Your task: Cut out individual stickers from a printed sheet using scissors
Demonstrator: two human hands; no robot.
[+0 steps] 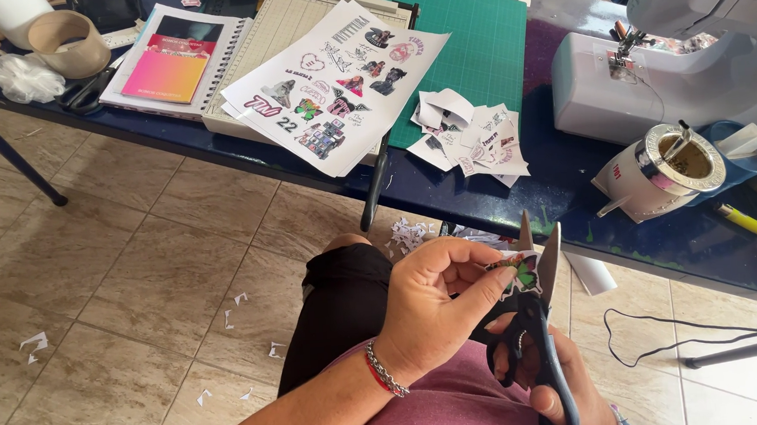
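The left hand (434, 302) pinches a small butterfly cutout (519, 271) between thumb and fingers, at its 3 o'clock. The right hand (550, 378), at 5 o'clock of the cutout, grips black scissors (537, 317) whose blades stand open around it. The desk (448, 190) lies at 12 o'clock.

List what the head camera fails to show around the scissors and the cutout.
- Right hand: cut off by the bottom edge, partly behind the scissors.
- Butterfly cutout: largely covered by the left hand fingers.
- Sewing machine: cut off by the right edge.
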